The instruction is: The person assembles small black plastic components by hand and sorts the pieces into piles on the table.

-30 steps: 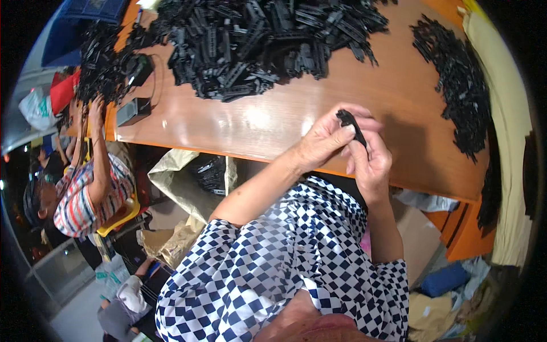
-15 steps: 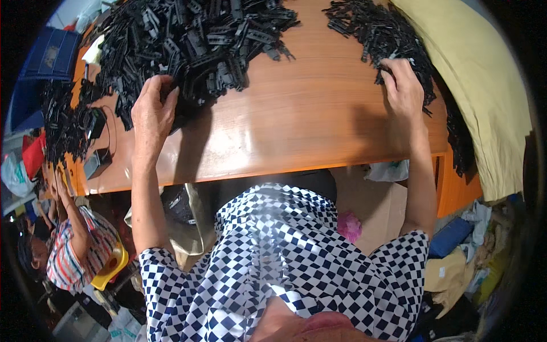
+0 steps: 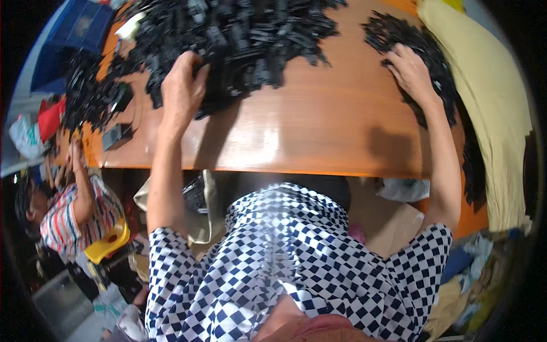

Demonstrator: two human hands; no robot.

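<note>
A large heap of small black plastic parts (image 3: 245, 40) spreads over the far middle of the wooden table (image 3: 296, 131). At its near left edge is my left hand (image 3: 183, 88), fingers bent inward and thumb close to them; what lies between them is hidden. My right hand (image 3: 415, 74) is over the left edge of a smaller heap of black parts (image 3: 393, 31) on the far right. Its fingers are loosely bent and a little apart, with no part visible in them. Motion blurs both heaps slightly.
More black parts (image 3: 85, 85) lie at the table's left end, near a small dark box (image 3: 117, 137) and a blue crate (image 3: 74, 37). Pale yellow cloth (image 3: 478, 114) runs along the right edge. A person in a striped shirt (image 3: 82, 214) sits at the left.
The table and heaps have shifted rightward in the picture. My left hand has gone slightly farther into the large heap's edge. My right hand has moved forward and left along the smaller heap.
</note>
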